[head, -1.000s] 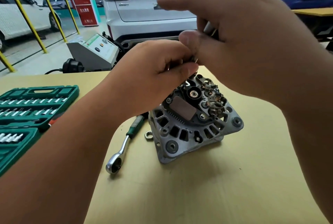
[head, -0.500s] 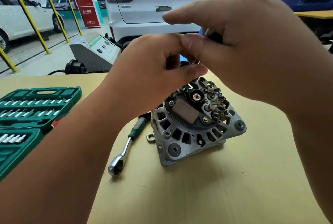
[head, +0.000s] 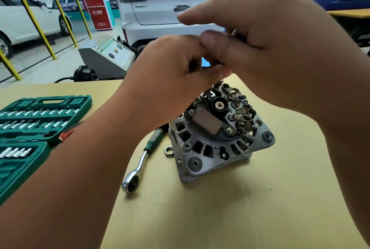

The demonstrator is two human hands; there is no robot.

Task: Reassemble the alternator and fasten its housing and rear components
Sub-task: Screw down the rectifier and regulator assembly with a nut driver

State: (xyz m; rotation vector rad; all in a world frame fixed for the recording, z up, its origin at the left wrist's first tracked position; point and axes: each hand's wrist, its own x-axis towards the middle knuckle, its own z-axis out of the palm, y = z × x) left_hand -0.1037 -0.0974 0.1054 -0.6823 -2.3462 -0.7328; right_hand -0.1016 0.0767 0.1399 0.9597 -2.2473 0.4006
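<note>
Alternator (head: 218, 130) sits mid-worktop (head: 260, 208), rear face up. Right hand (head: 280, 52) pinches a small metal bit (head: 233, 32); left hand (head: 172, 76) curled vs it, contents hidden. We'd mate parts squarely, w/o forcing, above the housing

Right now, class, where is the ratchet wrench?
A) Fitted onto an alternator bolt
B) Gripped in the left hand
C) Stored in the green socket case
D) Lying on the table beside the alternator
D: the ratchet wrench lies flat on the table just left of the alternator, while the left hand and right hand are raised above, touching neither.
</note>
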